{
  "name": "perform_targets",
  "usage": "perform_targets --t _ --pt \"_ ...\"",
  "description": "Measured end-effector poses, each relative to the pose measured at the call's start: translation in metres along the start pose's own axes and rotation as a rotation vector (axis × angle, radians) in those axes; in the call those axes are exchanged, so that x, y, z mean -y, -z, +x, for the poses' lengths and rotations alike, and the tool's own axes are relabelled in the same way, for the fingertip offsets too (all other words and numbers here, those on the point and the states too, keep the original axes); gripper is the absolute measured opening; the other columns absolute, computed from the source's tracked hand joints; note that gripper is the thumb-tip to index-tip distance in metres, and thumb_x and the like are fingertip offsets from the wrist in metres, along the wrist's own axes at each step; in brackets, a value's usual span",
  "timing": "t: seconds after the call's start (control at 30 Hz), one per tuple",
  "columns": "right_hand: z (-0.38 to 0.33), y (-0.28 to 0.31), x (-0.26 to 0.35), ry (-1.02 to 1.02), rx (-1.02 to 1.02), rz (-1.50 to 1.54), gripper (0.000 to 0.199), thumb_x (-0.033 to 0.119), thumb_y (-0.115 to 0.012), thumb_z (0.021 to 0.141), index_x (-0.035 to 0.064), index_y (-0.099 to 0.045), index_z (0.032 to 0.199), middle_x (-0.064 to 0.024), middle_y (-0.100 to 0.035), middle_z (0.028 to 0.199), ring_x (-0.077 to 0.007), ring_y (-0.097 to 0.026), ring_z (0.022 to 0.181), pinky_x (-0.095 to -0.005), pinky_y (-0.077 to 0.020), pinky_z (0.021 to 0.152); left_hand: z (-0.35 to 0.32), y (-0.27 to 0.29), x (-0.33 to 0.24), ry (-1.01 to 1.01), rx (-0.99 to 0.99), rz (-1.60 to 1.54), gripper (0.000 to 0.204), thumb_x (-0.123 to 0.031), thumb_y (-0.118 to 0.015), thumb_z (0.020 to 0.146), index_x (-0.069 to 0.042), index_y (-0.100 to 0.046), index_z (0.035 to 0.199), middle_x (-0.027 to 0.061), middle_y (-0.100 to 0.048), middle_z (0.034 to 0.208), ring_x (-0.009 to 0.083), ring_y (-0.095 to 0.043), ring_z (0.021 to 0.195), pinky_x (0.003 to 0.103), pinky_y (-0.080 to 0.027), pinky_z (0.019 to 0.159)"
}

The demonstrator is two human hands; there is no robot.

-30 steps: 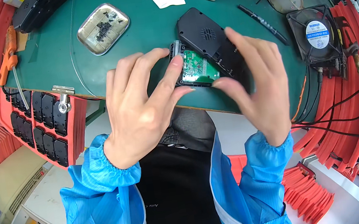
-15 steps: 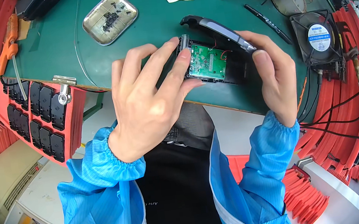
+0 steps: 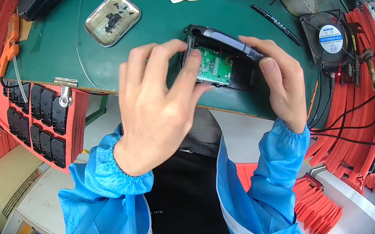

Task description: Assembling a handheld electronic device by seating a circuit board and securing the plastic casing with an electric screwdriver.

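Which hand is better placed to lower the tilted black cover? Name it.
Probably the right hand: its grip is on the right end of the black cover, while the left hand is at the left end of the black housing.

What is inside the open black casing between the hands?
The casing holds a green circuit board, with a red wire at its right. The left hand hides part of the left end, the tilted cover part of the far side; what lies there cannot be seen.

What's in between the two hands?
In the head view, an open black case with a green board inside lies between the left hand and right hand.
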State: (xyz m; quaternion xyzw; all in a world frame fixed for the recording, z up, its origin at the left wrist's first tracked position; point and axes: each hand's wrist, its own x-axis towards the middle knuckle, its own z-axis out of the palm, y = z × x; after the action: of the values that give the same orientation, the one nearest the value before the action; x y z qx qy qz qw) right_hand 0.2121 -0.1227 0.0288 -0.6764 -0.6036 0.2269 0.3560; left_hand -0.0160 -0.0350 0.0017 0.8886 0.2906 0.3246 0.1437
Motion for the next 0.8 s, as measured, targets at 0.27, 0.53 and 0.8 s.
perform_targets --t 0.27,0.53,0.8 --pt "-0.003 -0.006 -0.001 -0.006 -0.028 0.046 0.032 0.011 -0.057 0.105 -0.0053 -0.07 0.13 -0.0203 -0.071 0.107 -0.0318 -0.067 0.096 -0.037 -0.0525 0.088 0.002 -0.023 -0.018 0.01 0.016 -0.132 0.051 -0.013 -0.089 0.074 -0.005 -0.077 0.123 0.0036 -0.055 0.094 0.0245 -0.052 0.088 0.039 -0.038 0.074" --pt "-0.004 -0.005 -0.002 0.003 -0.017 0.044 0.034 0.014 -0.058 0.106 -0.0052 -0.07 0.131 -0.02 -0.071 0.11 -0.0327 -0.066 0.096 -0.0374 -0.0524 0.088 0.001 -0.028 -0.024 -0.055 0.07 -0.023 0.052 -0.013 -0.088 0.072 -0.011 -0.079 0.123 0.002 -0.055 0.094 0.024 -0.053 0.09 0.041 -0.038 0.078" --pt "-0.004 -0.001 -0.003 0.02 0.013 0.008 0.034 0.014 -0.058 0.106 -0.0065 -0.069 0.131 -0.0204 -0.07 0.112 -0.0328 -0.065 0.099 -0.0373 -0.0516 0.089 -0.007 0.002 -0.006 0.007 -0.015 0.047 0.051 -0.019 -0.09 0.07 -0.009 -0.081 0.12 0.0041 -0.058 0.095 0.026 -0.054 0.093 0.041 -0.04 0.079"
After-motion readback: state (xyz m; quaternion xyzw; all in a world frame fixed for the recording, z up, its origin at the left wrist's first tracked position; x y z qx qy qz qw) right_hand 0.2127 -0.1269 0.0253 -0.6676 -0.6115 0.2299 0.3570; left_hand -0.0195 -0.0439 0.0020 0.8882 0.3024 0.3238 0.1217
